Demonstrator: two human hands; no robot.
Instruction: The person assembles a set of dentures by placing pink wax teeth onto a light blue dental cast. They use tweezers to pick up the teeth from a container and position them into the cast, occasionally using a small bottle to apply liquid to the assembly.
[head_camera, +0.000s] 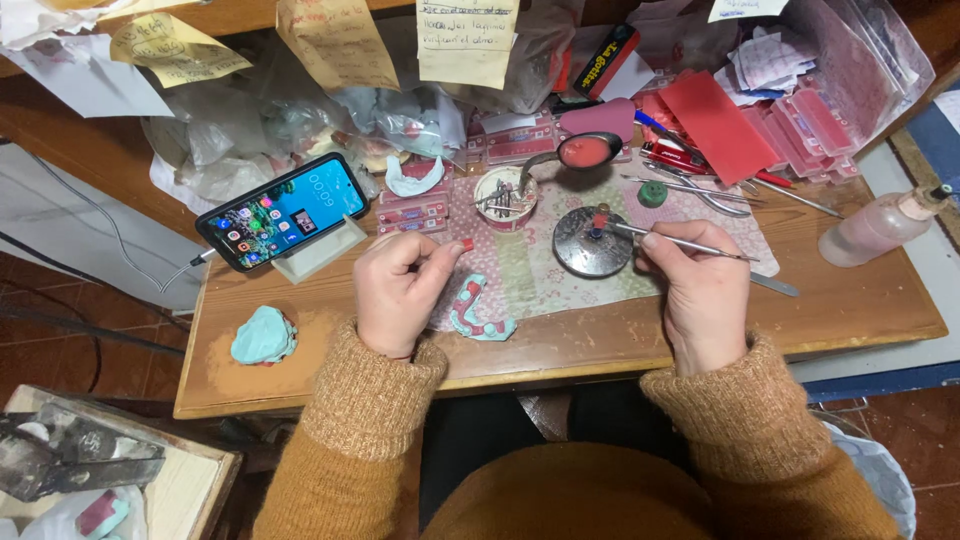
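Head cam looking straight down at a cluttered wooden workbench (850, 310), so here's roughly where things stand.

Progress-wise: the blue-green dental cast (481, 310) lying on the patterned mat (520, 275) at about 6 o'clock from the middle of the bench already has a row of pink wax bits and small teeth along its arch, so I'd say a good part of the setup is done. A second blue-green cast (264, 336) sits off at 9 o'clock, well apart, and looks untouched as far as I can tell. Seems like wax is still being added bit by bit, so not finished.

Hands: the left hand (397, 292) is curled almost closed, thumb and fingertips pinched together on a tiny red piece (466, 244) held just above the cast. The right hand (697, 295) is closed around a thin metal tool (680, 243) in a pen grip, its tip reaching over to 9 o'clock and resting on a red blob on the round metal disc (592, 243).

Around them: a spoon with melted pink wax (585, 151) at 12 o'clock from the disc, a small cup of tools (505, 197) beside it, a phone on a stand (283, 211) at 10 o'clock, a plastic bottle (880, 227) at 3 o'clock.
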